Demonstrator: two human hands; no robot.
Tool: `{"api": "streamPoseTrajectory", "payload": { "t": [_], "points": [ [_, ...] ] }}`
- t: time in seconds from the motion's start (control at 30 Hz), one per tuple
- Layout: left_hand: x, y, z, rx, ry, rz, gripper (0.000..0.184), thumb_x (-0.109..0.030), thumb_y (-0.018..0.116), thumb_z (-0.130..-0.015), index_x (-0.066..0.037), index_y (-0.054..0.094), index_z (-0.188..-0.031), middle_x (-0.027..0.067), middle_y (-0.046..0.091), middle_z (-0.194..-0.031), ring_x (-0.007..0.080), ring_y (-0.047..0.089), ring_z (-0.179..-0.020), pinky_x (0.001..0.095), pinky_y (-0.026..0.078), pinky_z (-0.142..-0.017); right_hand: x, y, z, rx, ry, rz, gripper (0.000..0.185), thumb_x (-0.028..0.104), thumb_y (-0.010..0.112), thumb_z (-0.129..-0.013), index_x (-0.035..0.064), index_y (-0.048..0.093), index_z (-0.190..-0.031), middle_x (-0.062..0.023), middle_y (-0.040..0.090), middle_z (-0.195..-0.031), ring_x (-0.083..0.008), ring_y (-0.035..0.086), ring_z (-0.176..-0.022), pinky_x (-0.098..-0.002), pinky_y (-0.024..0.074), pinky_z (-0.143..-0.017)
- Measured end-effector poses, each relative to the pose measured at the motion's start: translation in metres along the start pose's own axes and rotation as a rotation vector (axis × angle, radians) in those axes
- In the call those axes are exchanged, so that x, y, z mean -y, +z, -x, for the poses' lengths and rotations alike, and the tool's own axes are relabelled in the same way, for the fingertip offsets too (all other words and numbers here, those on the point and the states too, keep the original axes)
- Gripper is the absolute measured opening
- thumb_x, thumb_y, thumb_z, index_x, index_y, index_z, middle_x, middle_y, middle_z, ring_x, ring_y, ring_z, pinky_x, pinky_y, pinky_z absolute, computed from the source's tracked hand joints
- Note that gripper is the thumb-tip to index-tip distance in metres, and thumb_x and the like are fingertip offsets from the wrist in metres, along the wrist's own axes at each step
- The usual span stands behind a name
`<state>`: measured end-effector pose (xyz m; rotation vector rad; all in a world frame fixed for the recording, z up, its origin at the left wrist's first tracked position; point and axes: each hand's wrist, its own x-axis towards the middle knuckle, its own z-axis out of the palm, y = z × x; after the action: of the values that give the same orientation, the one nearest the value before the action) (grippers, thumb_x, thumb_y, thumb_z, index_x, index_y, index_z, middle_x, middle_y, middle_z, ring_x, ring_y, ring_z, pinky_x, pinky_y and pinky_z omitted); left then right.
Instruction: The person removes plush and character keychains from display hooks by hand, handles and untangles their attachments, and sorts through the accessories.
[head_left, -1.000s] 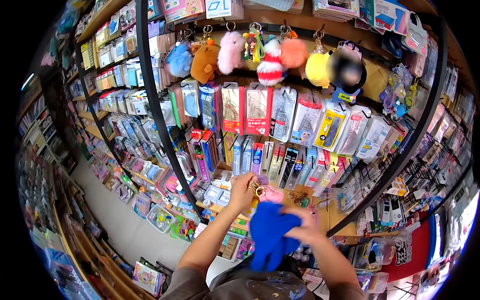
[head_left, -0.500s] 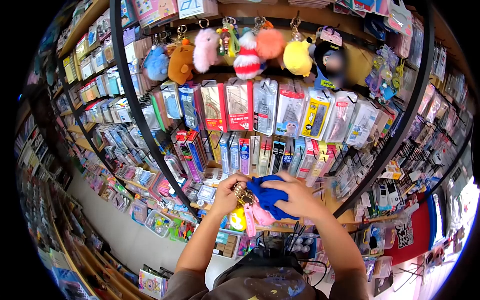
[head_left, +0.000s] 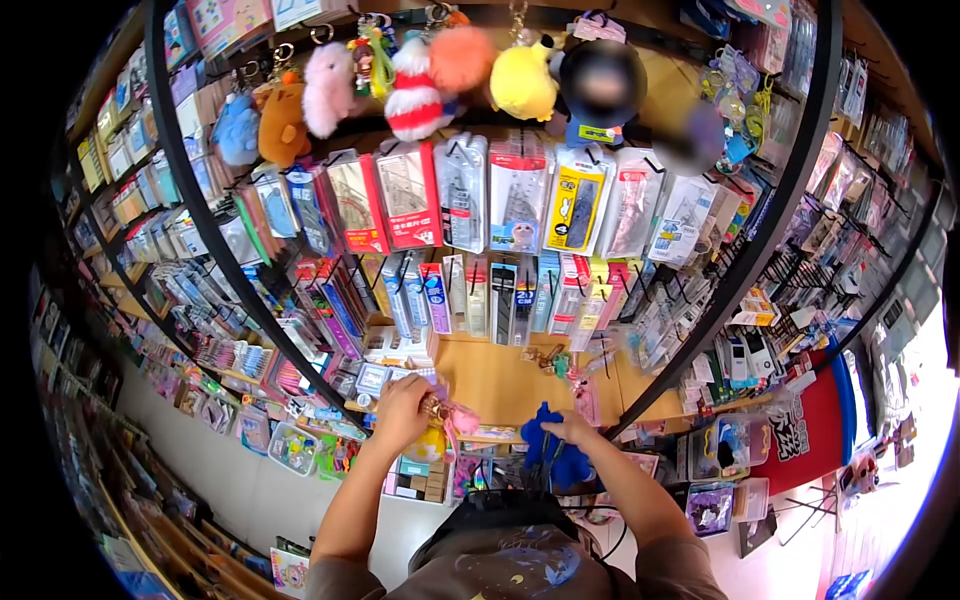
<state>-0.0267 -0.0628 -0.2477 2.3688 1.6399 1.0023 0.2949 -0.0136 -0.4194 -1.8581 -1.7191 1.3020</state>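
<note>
My left hand (head_left: 402, 412) is closed round a bunch of keychains (head_left: 437, 408) with gold-coloured rings. A pink fluffy charm (head_left: 462, 418) and a yellow charm (head_left: 424, 445) hang from that bunch, over the front edge of the shelf. To the right, a blue cloth (head_left: 562, 462) dangles from my right hand (head_left: 574, 428), which pinches it near its top. Below the shelf edge the cloth hangs loose and crumpled. Between my hands there is a gap, and nothing joins what they hold.
A wooden shelf (head_left: 490, 365) lies ahead, with small keychains (head_left: 570, 370) on its right part. Packaged rulers (head_left: 502, 295) hang above it, and plush charms (head_left: 525, 80) hang higher. Black uprights (head_left: 225, 240) frame the rack. A clear bin (head_left: 295, 447) stands low at the left.
My hands have moved apart. The blue cloth, formerly bunched beside the keychains, now hangs from my right hand, lower down. My left hand keeps the keychains, farther left. The view has shifted right.
</note>
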Motion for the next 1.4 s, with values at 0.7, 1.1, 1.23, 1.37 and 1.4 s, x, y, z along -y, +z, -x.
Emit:
{"api": "streamPoseTrajectory", "payload": {
  "t": [0.7,1.1,1.23,1.37,1.4],
  "points": [
    [0.045,0.053,0.076,0.125,-0.330,-0.045,0.012,-0.013,0.065,-0.066,-0.006,0.059,-0.075,0.0110,0.058,-0.074,0.0310,0.056,-0.073,0.0438,0.040,-0.064,0.058,0.090,-0.088,0.305,-0.367,-0.298,0.032,0.023,0.067,-0.077,-0.0003,0.061,-0.098,-0.0074,0.064,-0.085,-0.0108,0.057,-0.079,-0.0255,0.0469,-0.072],
    [-0.001,0.086,0.007,-0.033,-0.206,0.264,0.011,-0.005,0.063,-0.067,0.000,0.054,-0.071,0.0170,0.056,-0.067,0.0337,0.056,-0.062,0.0402,0.043,-0.056,0.164,0.012,0.036,0.227,-0.810,-0.030,0.027,0.017,0.069,-0.070,0.0049,0.052,-0.088,-0.0062,0.052,-0.085,-0.0142,0.051,-0.066,-0.0262,0.0423,-0.058],
    [-0.018,0.095,-0.006,-0.011,-0.208,0.411,0.012,-0.005,0.063,-0.066,0.000,0.053,-0.071,0.0172,0.055,-0.067,0.0335,0.056,-0.064,0.0402,0.043,-0.056,0.150,-0.002,0.038,0.119,-0.833,-0.098,0.025,0.016,0.069,-0.069,0.0061,0.051,-0.085,-0.0041,0.052,-0.077,-0.0115,0.050,-0.063,-0.0261,0.0425,-0.056],
    [-0.031,0.092,-0.021,0.035,-0.144,0.438,0.012,-0.005,0.062,-0.068,-0.001,0.054,-0.074,0.0166,0.056,-0.073,0.0349,0.056,-0.069,0.0413,0.043,-0.060,0.151,-0.021,0.045,0.138,-0.737,-0.100,0.025,0.012,0.067,-0.067,0.0055,0.049,-0.082,-0.0038,0.052,-0.068,-0.0117,0.051,-0.058,-0.0278,0.0416,-0.052],
    [-0.033,0.091,-0.024,0.037,-0.119,0.431,0.011,-0.006,0.062,-0.068,-0.001,0.054,-0.074,0.0166,0.056,-0.074,0.0353,0.056,-0.070,0.0416,0.044,-0.061,0.159,-0.029,0.051,0.135,-0.711,-0.034,0.025,0.011,0.067,-0.066,0.0054,0.048,-0.082,-0.0040,0.052,-0.069,-0.0121,0.051,-0.059,-0.0279,0.0415,-0.052]
  ]
}}
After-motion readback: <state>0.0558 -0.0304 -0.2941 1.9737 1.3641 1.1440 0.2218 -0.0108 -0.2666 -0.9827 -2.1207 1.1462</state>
